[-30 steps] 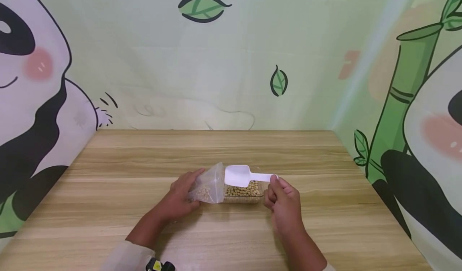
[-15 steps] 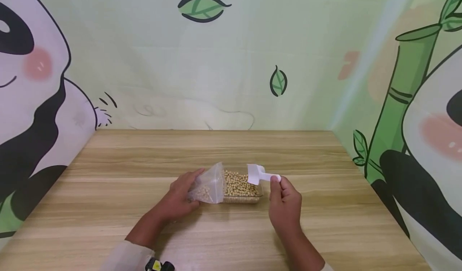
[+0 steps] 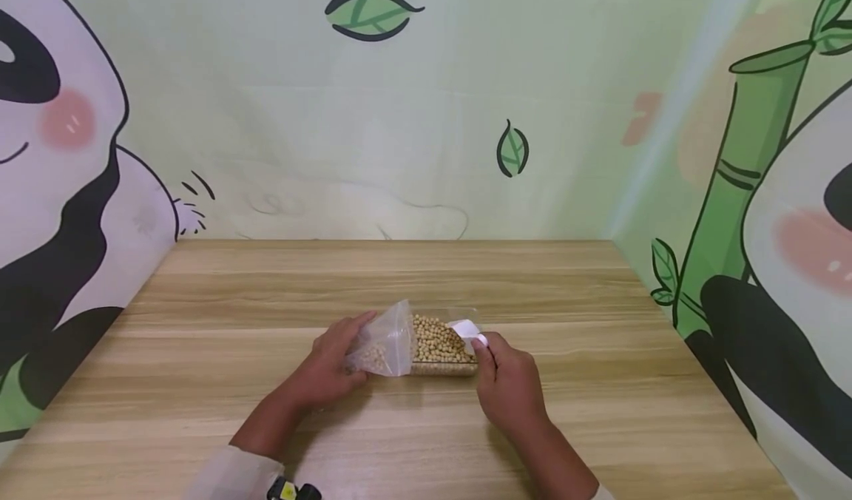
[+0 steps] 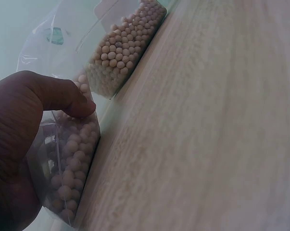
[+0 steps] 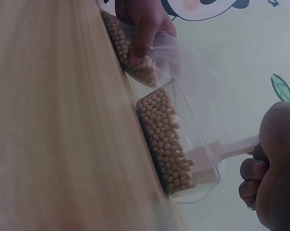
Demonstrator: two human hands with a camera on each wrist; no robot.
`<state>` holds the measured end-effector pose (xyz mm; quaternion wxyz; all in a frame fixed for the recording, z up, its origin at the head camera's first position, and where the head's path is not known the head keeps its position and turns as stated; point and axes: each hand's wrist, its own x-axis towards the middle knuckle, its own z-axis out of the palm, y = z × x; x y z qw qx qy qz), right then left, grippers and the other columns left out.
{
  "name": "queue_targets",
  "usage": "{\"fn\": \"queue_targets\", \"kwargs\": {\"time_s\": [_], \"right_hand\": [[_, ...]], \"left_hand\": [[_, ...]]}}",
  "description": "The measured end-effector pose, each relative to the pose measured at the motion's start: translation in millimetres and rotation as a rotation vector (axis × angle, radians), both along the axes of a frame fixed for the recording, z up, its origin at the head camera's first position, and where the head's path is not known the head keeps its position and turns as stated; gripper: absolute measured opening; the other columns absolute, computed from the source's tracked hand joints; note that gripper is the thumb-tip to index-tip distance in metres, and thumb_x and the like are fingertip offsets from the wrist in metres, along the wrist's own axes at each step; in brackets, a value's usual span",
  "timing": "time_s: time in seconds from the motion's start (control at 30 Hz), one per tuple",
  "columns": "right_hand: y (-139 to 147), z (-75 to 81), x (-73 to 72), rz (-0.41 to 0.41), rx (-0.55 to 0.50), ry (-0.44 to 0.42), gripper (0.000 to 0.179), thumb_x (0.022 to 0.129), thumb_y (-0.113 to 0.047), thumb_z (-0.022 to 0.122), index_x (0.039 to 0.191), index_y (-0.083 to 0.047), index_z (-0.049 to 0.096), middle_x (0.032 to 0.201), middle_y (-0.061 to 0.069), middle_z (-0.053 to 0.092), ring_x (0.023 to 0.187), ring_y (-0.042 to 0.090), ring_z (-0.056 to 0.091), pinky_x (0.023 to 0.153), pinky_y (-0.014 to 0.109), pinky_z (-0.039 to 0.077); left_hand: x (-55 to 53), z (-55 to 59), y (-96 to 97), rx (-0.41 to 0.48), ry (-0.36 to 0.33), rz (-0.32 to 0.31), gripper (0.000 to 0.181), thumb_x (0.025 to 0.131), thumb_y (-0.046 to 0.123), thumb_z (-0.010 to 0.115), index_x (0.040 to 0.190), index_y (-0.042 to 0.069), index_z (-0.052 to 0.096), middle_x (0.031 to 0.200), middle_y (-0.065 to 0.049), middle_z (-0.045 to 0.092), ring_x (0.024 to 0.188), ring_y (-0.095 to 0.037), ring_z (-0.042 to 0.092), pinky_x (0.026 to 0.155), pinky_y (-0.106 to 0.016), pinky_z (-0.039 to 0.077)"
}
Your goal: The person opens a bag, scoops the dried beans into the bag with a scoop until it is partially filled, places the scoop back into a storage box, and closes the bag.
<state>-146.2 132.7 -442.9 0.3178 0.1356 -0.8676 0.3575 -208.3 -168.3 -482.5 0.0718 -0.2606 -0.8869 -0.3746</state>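
My left hand (image 3: 333,359) holds a clear zip bag (image 3: 393,341) by its sides, thumb at the front. Soybeans lie in the lower part of the bag, seen through the plastic in the left wrist view (image 4: 70,178). The bag's mouth faces right, overlapping the left end of a clear plastic box (image 5: 197,132). Round beige soybeans (image 3: 435,339) are heaped in that box. With curled fingers, my right hand (image 3: 514,378) grips the handle of a white scoop (image 3: 466,328). Its blade reaches into the box's right end, against the beans.
The box rests on a wood-grain table (image 3: 399,278). Behind stands a pale green backdrop (image 3: 266,115) with printed leaves and pandas. A black device (image 3: 293,490) is strapped at the left sleeve.
The scoop, level over the box a second ago, has swung right, tipped down and entered the beans at the right end. My left hand and the bag have stayed in place.
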Motion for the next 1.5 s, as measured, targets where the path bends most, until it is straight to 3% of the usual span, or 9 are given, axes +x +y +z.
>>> {"fn": "queue_targets", "kwargs": {"time_s": [0.03, 0.13, 0.33, 0.57, 0.7, 0.9, 1.07, 1.2, 1.5], "right_hand": [[0.1, -0.1, -0.1, -0.004, 0.002, 0.001, 0.016, 0.105, -0.004, 0.066, 0.089, -0.005, 0.065, 0.063, 0.0, 0.057, 0.058, 0.002, 0.04, 0.052, 0.022, 0.037], [0.7, -0.1, -1.0, -0.021, -0.032, -0.022, 0.023, 0.105, -0.004, 0.065, 0.083, -0.006, 0.06, 0.061, -0.002, 0.05, 0.056, 0.001, 0.037, 0.05, 0.022, 0.034], [2.6, 2.3, -2.0, -0.076, -0.259, -0.204, 0.035, 0.11, -0.008, 0.059, 0.076, -0.008, 0.051, 0.062, -0.006, 0.035, 0.054, 0.001, 0.032, 0.05, 0.022, 0.028], [6.0, 3.9, -8.5, -0.188, -0.46, -0.36, 0.046, 0.11, -0.011, 0.057, 0.067, -0.01, 0.042, 0.059, -0.006, 0.032, 0.052, 0.007, 0.032, 0.051, 0.024, 0.027], [8.4, 5.8, -10.8, -0.214, -0.596, -0.492, 0.047, 0.111, -0.017, 0.056, 0.066, -0.011, 0.047, 0.055, -0.007, 0.038, 0.051, 0.009, 0.037, 0.05, 0.026, 0.031], [9.9, 9.0, -10.3, -0.105, -0.862, -0.639, 0.047, 0.113, -0.021, 0.053, 0.068, -0.008, 0.051, 0.049, -0.007, 0.041, 0.044, 0.009, 0.038, 0.046, 0.026, 0.031], [11.4, 6.9, -13.0, -0.036, -1.047, -0.708, 0.035, 0.115, -0.019, 0.051, 0.085, -0.002, 0.056, 0.057, -0.007, 0.035, 0.047, 0.007, 0.032, 0.047, 0.023, 0.029], [13.5, 4.9, -15.6, -0.011, -1.121, -0.761, 0.03, 0.116, -0.02, 0.05, 0.094, 0.0, 0.057, 0.058, -0.007, 0.033, 0.049, 0.007, 0.031, 0.049, 0.024, 0.028], [14.9, 2.2, -16.0, 0.105, -1.25, -0.812, 0.035, 0.117, -0.02, 0.044, 0.092, -0.005, 0.063, 0.055, -0.01, 0.03, 0.048, 0.005, 0.029, 0.051, 0.022, 0.027]], "left_hand": [[-2.7, -5.7, -1.4, 0.007, 0.027, -0.005, 0.099, 0.076, 0.004, 0.08, 0.166, 0.019, 0.042, 0.147, -0.017, 0.062, 0.133, -0.036, 0.056, 0.111, -0.069, 0.039], [-2.2, -5.5, -1.3, -0.001, 0.024, 0.0, 0.099, 0.076, 0.004, 0.081, 0.167, 0.019, 0.042, 0.147, -0.017, 0.061, 0.133, -0.036, 0.056, 0.112, -0.069, 0.04], [6.1, 10.3, 2.7, -0.031, -0.08, 0.03, 0.095, 0.079, -0.001, 0.079, 0.166, 0.013, 0.042, 0.154, -0.019, 0.059, 0.141, -0.041, 0.053, 0.117, -0.076, 0.033], [4.2, 8.5, 4.1, -0.018, -0.063, 0.025, 0.094, 0.079, 0.0, 0.077, 0.165, 0.013, 0.042, 0.153, -0.021, 0.058, 0.14, -0.043, 0.054, 0.115, -0.077, 0.033], [2.9, 8.3, 4.2, -0.037, -0.081, 0.027, 0.094, 0.08, -0.002, 0.077, 0.166, 0.012, 0.041, 0.156, -0.021, 0.057, 0.142, -0.043, 0.052, 0.118, -0.076, 0.033], [3.7, 7.8, 4.0, -0.05, -0.079, 0.033, 0.094, 0.08, -0.002, 0.077, 0.166, 0.011, 0.041, 0.154, -0.02, 0.058, 0.142, -0.041, 0.053, 0.118, -0.074, 0.034], [4.2, 9.3, 4.1, -0.043, -0.089, 0.033, 0.094, 0.08, -0.001, 0.077, 0.167, 0.012, 0.041, 0.155, -0.02, 0.058, 0.143, -0.042, 0.052, 0.118, -0.075, 0.033], [3.9, 8.9, 3.6, -0.042, -0.086, 0.034, 0.094, 0.081, -0.001, 0.077, 0.167, 0.011, 0.04, 0.155, -0.02, 0.058, 0.143, -0.042, 0.053, 0.118, -0.074, 0.033], [4.9, 9.9, 3.3, -0.04, -0.087, 0.033, 0.094, 0.08, 0.0, 0.077, 0.166, 0.011, 0.041, 0.154, -0.019, 0.059, 0.142, -0.041, 0.053, 0.118, -0.074, 0.033]]}}
